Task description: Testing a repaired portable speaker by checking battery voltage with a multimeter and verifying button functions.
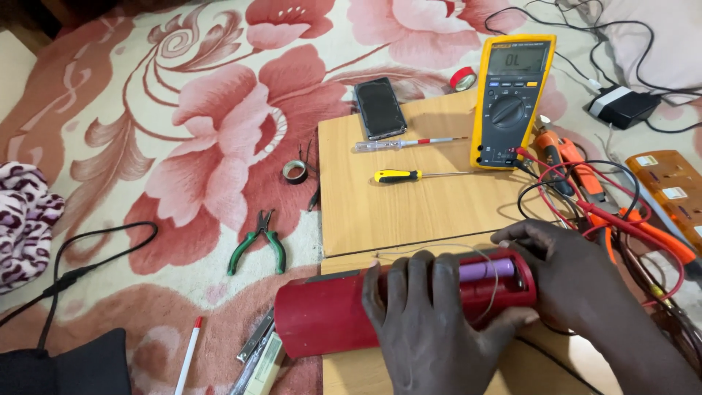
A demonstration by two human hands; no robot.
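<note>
A dark red cylindrical device [325, 311] lies on its side across the near edge of a wooden board [409, 212]. A purple cylindrical battery cell [486, 269] shows in its open end. My left hand [428, 325] wraps over the cylinder's middle from the near side. At the right end, my right hand [563, 274] cups the cylinder, fingers curled over its top. A thin wire [491, 292] loops around the open end.
On the board lie a yellow multimeter [512, 99] with red and black leads, a yellow-handled screwdriver [398, 175], a tester screwdriver [395, 144] and a phone [379, 107]. Green pliers [256, 245], tape rolls, a pen and cables lie on the floral carpet. An orange power strip [669, 186] sits at the right.
</note>
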